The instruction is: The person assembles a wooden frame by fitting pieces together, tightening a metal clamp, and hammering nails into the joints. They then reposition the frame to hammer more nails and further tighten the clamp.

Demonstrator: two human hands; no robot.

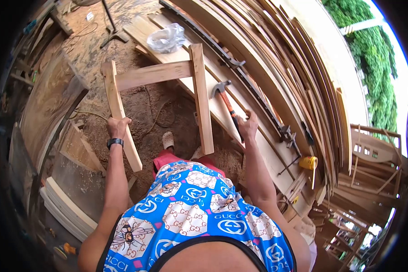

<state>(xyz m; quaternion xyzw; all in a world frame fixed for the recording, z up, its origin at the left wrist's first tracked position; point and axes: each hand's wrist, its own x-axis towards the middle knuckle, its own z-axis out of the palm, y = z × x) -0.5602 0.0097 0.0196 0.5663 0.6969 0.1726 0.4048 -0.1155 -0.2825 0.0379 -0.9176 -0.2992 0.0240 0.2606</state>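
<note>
A light wooden frame (154,75), made of two legs joined by a crosspiece, stands in front of me. My left hand (118,128) is closed around its left leg, below the crosspiece. To the right of the frame is a claw hammer (226,102) with an orange and black handle, its head pointing away from me. My right hand (248,126) is at the lower part of that handle with its fingers curled; part of the grip is hidden.
Long boards (267,59) are stacked along the right, with a bar clamp (240,68) across them. A clear plastic bag (167,38) lies on a plank beyond the frame. A yellow tape roll (308,162) sits at right. Sawdust and a cord (155,118) cover the ground.
</note>
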